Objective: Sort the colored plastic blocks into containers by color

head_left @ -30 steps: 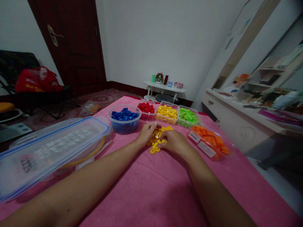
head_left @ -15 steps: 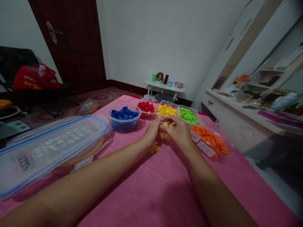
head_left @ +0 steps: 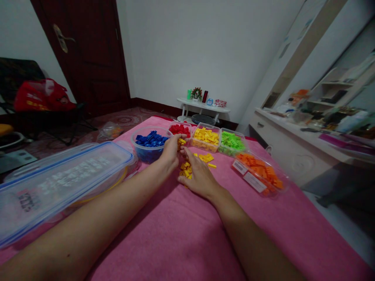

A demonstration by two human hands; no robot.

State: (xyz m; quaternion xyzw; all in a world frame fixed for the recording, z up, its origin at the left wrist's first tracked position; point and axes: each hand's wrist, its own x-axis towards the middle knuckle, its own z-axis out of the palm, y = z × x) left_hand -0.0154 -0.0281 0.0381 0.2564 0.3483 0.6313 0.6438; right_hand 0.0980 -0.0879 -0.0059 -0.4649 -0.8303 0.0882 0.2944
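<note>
My left hand (head_left: pixel 172 153) is curled round a few yellow toy bricks (head_left: pixel 181 142), beside the round tub of blue bricks (head_left: pixel 150 150). Thumb and fingers apart, my right hand (head_left: pixel 200 177) reaches round a small heap of yellow pieces (head_left: pixel 186 171) lying on the pink cloth (head_left: pixel 175 226). Some of those pieces look round with a hole. More loose yellow bricks (head_left: pixel 206 157) lie just beyond my right hand. Behind them stands a clear box of yellow bricks (head_left: pixel 206 137). My left fingers partly cover the box of red bricks (head_left: pixel 179 128).
Right of the yellow box are a box of green bricks (head_left: pixel 232 141) and a clear container of orange bricks (head_left: pixel 260 173). A large blue-rimmed plastic lid (head_left: pixel 67 183) lies at the left. A white cabinet (head_left: pixel 293 148) stands on the right.
Both hands have moved left and come apart, the left toward the blue tub. Loose yellow bricks in front of the yellow box now show, and the right hand is lower, at the heap.
</note>
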